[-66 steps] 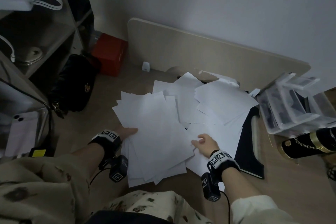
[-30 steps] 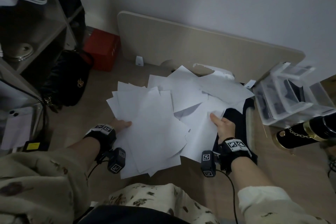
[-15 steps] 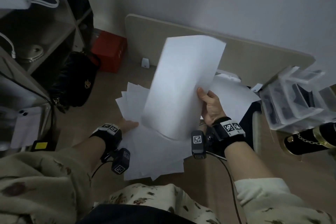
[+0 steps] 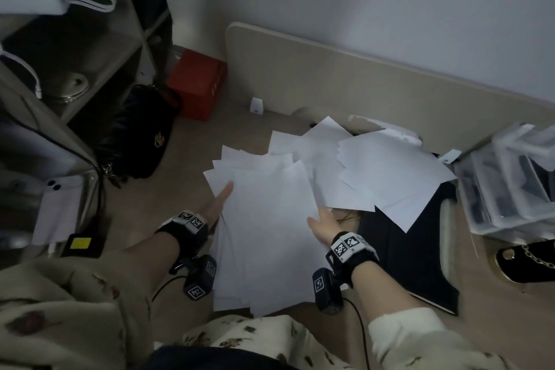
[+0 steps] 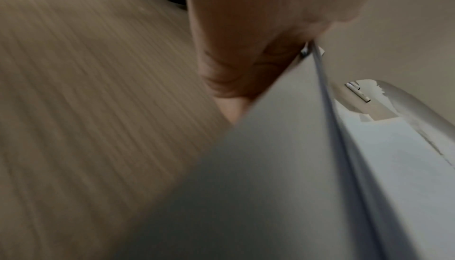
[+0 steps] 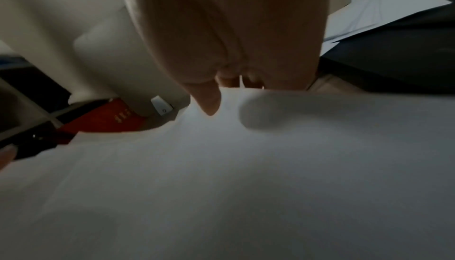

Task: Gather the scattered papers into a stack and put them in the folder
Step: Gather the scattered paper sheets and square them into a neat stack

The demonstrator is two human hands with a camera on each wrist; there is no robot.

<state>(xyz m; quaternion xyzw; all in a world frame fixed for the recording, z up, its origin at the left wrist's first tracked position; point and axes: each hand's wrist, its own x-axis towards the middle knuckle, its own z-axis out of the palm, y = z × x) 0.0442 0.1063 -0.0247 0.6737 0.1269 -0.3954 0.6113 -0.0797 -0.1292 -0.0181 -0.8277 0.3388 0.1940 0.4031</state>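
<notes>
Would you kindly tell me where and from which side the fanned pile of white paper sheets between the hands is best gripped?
Probably by its two long side edges, one hand from each side. The fanned pile of white paper sheets lies flat and splayed, so squeezing inward would square it. The left hand and right hand already flank those edges.

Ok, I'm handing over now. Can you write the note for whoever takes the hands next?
Left hand: open, flat against the left edge of the gathered pile.
Right hand: open, pressing the pile's right edge.
Loose sheets lie fanned further back, partly over the dark folder.
Done: several sheets pulled into a rough pile.
Left: collect the rest, square the stack, put it in the folder.
</notes>
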